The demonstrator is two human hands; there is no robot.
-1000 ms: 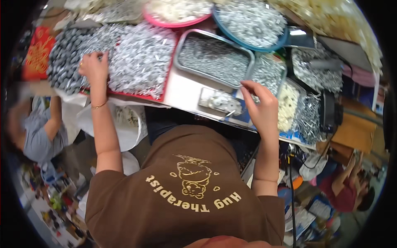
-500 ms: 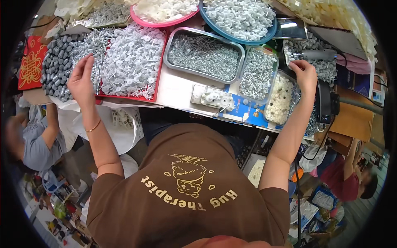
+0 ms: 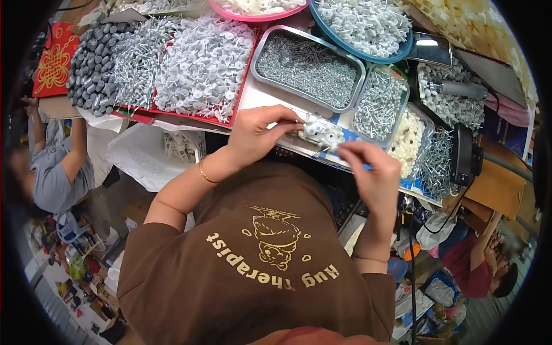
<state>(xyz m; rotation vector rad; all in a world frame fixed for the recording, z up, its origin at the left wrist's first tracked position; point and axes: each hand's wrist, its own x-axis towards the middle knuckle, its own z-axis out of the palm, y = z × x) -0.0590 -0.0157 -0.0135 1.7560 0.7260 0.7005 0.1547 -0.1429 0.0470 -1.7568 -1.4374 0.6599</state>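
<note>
Near the front of the tabletop (image 3: pixel 253 99), a white block (image 3: pixel 319 132) lies longways, left to right, between the left hand (image 3: pixel 253 133) at its left end and the right hand (image 3: pixel 375 172) by its right, but I can't tell if either grip is closed.

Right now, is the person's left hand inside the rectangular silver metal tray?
No, the left hand is at the small white block, outside the tray.
</note>
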